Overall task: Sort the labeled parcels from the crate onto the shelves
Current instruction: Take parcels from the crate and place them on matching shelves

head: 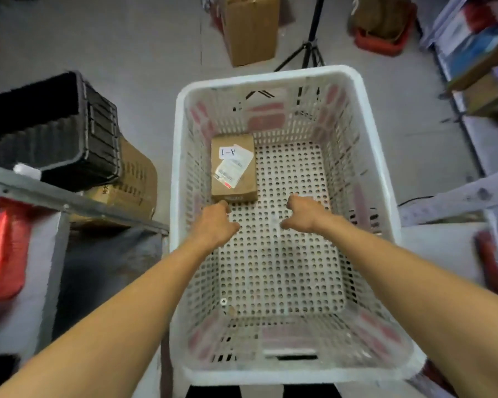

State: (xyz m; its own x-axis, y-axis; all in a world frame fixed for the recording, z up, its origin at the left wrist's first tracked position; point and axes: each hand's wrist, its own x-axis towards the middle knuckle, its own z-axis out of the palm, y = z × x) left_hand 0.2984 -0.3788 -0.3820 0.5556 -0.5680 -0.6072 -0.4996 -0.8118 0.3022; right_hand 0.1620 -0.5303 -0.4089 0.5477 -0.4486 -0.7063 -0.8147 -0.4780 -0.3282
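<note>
Our left hand (216, 222) and right hand (302, 214) hover empty, loosely curled, near the A-1 parcel (247, 182). Small, stiff, likely light: we'd grip its sides.

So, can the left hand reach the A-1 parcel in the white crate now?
Probably yes. The left hand is inside the crate, right at the near edge of the parcel, and nothing lies between them. The top of the parcel is uncovered.

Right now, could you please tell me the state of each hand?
Left hand: fingers curled at the parcel's near edge; grip cannot be told.
Right hand: loosely curled, holding nothing.
</note>
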